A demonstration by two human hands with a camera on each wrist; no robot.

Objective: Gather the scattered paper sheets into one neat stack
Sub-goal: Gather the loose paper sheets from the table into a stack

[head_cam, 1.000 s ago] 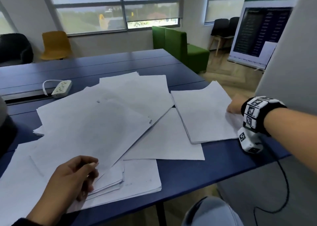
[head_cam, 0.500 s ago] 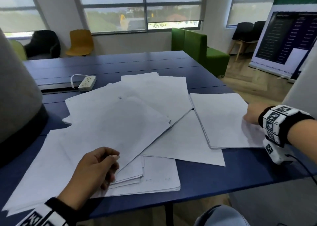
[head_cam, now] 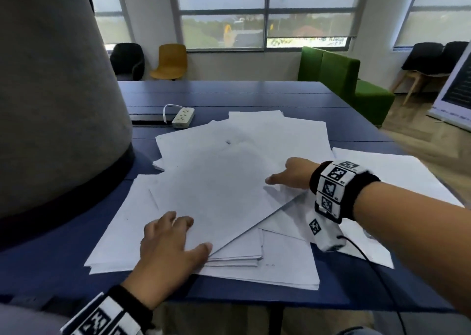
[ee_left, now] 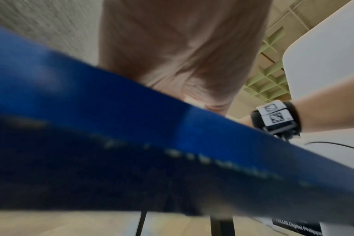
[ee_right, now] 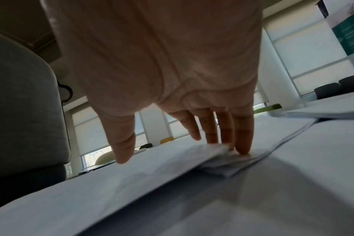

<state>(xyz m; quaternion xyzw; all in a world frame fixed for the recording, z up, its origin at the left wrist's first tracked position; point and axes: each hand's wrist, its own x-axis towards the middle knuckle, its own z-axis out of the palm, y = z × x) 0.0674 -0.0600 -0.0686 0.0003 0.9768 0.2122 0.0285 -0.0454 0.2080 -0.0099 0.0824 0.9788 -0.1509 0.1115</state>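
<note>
White paper sheets lie fanned across the blue table point(head_cam: 229, 92) in overlapping layers. The big top sheet point(head_cam: 216, 189) sits askew over the others. My left hand point(head_cam: 173, 238) rests flat on its near corner, fingers spread and thumb at the edge. My right hand point(head_cam: 293, 173) reaches to that sheet's right corner. In the right wrist view its straight fingers point(ee_right: 243, 140) touch a slightly lifted paper corner point(ee_right: 216, 148), with the thumb hovering over the sheet. A separate pile point(head_cam: 397, 179) lies at the right. The left wrist view is blurred, showing only my palm point(ee_left: 182, 47) and the table's edge.
A white power strip point(head_cam: 183, 117) lies behind the papers. A large grey rounded object point(head_cam: 51, 105) stands on the table at the left, close to the sheets. A green sofa point(head_cam: 339, 80) and chairs stand beyond the table.
My right hand left the right-hand pile and moved left to the top sheet's right corner. My left hand's fingers uncurled and spread flat on the sheet.
</note>
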